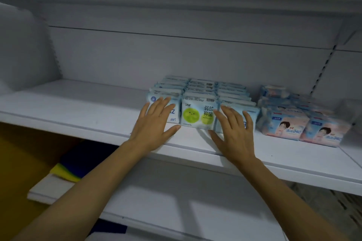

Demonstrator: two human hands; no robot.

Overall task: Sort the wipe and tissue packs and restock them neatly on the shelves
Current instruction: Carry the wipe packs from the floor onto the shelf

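Our left hand (154,121) and right hand (235,129) lie flat with fingers spread and straight, gripping nothing. Each palm is set against the front of a block of blue wipe packs (201,92) standing on the white shelf (78,107). The left hand covers the front pack of the left row, the right hand the front pack of the right row. Between them the green-dotted pack (197,115) heading the middle row shows uncovered. The three rows run back toward the rear panel, packs upright and touching. Just beside them on the right sit pink-and-blue tissue packs (288,125) printed with a face, stacked less evenly. Below our forearms is the lower shelf (176,191), and at lower left lie blurred yellow and dark-blue flat items (66,172).
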